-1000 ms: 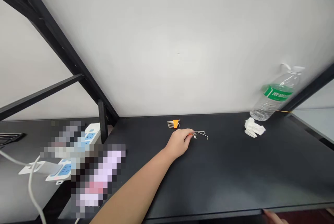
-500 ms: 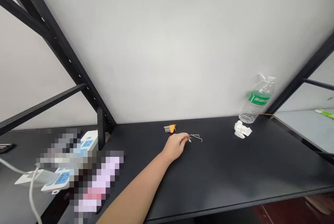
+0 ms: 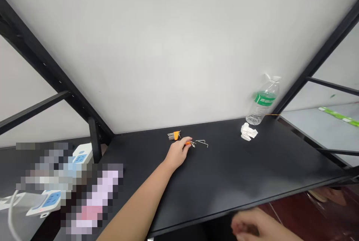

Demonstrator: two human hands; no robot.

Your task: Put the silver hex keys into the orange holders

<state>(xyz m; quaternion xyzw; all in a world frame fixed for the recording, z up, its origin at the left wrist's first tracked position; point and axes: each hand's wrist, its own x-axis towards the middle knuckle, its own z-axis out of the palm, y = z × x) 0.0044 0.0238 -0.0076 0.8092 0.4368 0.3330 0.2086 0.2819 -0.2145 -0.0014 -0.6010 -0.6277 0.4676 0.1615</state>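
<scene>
My left hand (image 3: 176, 153) rests low over the black tabletop, its thumb and fingers closed on an orange hex key holder (image 3: 188, 143). Short key ends stick out of it to the right. Just beyond the fingertips lie loose L-shaped hex keys (image 3: 202, 142), which seem apart from the hand. Behind the left hand, a second hex key set (image 3: 176, 135) in an orange holder lies flat. My right hand (image 3: 254, 221) is at the table's front edge, blurred. Its fingers are loosely curled with a gap to the thumb, and nothing shows in them.
A clear plastic bottle (image 3: 263, 102) with a green label stands against the wall, crumpled white tissue (image 3: 248, 131) before it. To the left are a white power strip (image 3: 84, 153) with cables and a pixelated pinkish object (image 3: 98, 200). Black metal frame bars (image 3: 70, 102) slope up both sides.
My right hand has come into view at the lower right. The left hand still holds the orange holder near the same spot. The whole view has shifted a little to the right.
</scene>
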